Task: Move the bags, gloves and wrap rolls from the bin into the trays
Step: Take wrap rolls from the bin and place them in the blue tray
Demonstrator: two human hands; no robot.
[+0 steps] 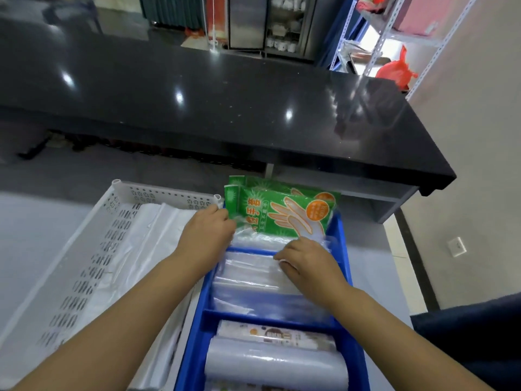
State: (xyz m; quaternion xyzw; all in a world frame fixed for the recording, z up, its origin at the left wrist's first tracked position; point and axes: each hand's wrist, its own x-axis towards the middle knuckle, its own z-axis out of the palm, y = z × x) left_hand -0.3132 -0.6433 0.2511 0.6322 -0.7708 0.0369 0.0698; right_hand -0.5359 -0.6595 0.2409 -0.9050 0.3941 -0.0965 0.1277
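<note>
I look down over a grey bench (pixel 33 221) at two bare forearms reaching forward. A blue bin (pixel 342 255) stands toward the bench's right edge, split by cross walls into three compartments running away from me. A white perforated tray (pixel 158 193) lies just beside the bin on its left, and white plastic sheet (pixel 158 221) is spread inside it.

The gloves (pixel 282 213) are green printed packs with a hand drawn on them. They stand tilted in the bin's far compartment, their tops rising above the rim. The bags (pixel 253 280), clear and flat, lie stacked in the middle compartment. The rolls (pixel 276 365) lie on their sides in the near compartment, one plain and pale, one printed behind it.

My left hand (pixel 207 230) is at the gloves' left edge, next to the tray's far right corner, with its fingers curled around that edge in a grasp. My right hand (pixel 304 261) sits over the far cross wall, fingers curled on the clear plastic at the packs' near right corner; it seems to be grasping the gloves there, though the fingertips are partly hidden.

Past the bench runs a glossy black counter (pixel 197 108). Metal shelving (pixel 375 52) stands at the upper right, with a red bag (pixel 396 70) behind it.
</note>
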